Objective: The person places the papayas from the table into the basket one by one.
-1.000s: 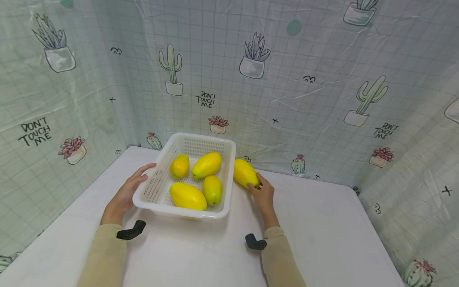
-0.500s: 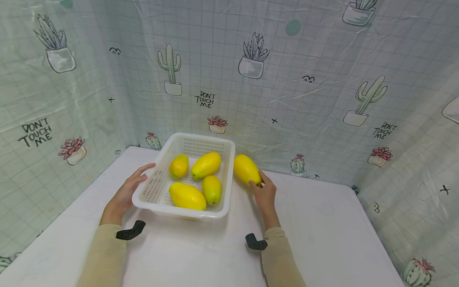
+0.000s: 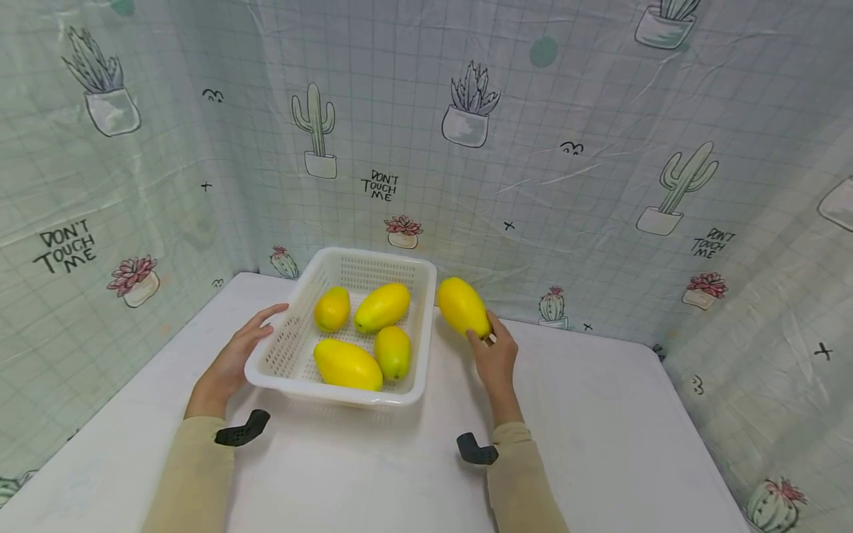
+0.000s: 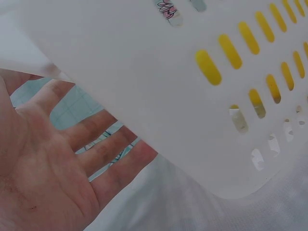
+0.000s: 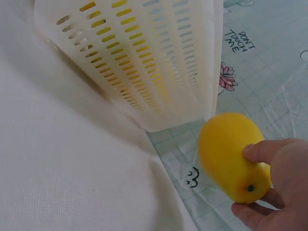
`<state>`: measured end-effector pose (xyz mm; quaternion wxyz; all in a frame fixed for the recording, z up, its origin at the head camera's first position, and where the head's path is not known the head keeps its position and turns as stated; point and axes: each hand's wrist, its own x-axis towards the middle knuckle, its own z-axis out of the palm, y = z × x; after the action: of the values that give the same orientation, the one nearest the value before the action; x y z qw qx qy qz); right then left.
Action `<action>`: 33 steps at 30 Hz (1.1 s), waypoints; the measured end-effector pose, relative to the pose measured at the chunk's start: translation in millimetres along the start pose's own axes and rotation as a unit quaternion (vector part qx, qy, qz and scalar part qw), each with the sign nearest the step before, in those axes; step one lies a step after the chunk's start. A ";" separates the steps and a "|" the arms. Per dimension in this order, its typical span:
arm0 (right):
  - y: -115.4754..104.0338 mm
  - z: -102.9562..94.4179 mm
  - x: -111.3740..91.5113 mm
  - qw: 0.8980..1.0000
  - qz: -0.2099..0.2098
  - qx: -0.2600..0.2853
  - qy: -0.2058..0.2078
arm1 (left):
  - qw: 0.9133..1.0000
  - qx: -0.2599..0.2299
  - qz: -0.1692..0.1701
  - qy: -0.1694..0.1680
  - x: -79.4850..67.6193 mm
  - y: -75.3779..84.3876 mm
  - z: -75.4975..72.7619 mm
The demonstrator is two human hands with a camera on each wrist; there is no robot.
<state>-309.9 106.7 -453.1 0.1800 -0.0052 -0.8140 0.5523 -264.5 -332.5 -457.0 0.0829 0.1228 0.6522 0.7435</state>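
Note:
My right hand (image 3: 496, 359) pinches the near end of a yellow mango (image 3: 463, 307), thumb on one side and fingers on the other. In the right wrist view the mango (image 5: 231, 154) is tilted and lifted off the table, just outside the basket's right wall. A white plastic basket (image 3: 426, 348) stands at centre left. Inside lie several more yellow mangoes, among them a front one (image 3: 348, 364) and a back one (image 3: 383, 307). My left hand (image 3: 229, 363) is at the basket's left side; in the left wrist view its fingers (image 4: 108, 149) reach out nearly straight to the wall, their tips hidden.
The white table (image 3: 586, 429) extends to the right and in front of the basket. A patterned curtain (image 3: 566, 222) with cactus drawings hangs close behind and along the sides. Each wrist carries a black device, such as the left one (image 3: 243, 429).
My right hand has raised the mango upward and slightly right, away from the basket's right rim. The left hand and the basket stay where they were.

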 end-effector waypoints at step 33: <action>-24.3 -3.3 -1.4 0.996 -0.080 0.035 0.029 | 1.000 0.014 0.003 0.003 0.6 -6.3 -2.6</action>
<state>-303.0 99.9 -430.6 0.2470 0.0499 -0.7862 0.5643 -266.1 -333.9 -463.5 0.0766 0.1234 0.6626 0.7348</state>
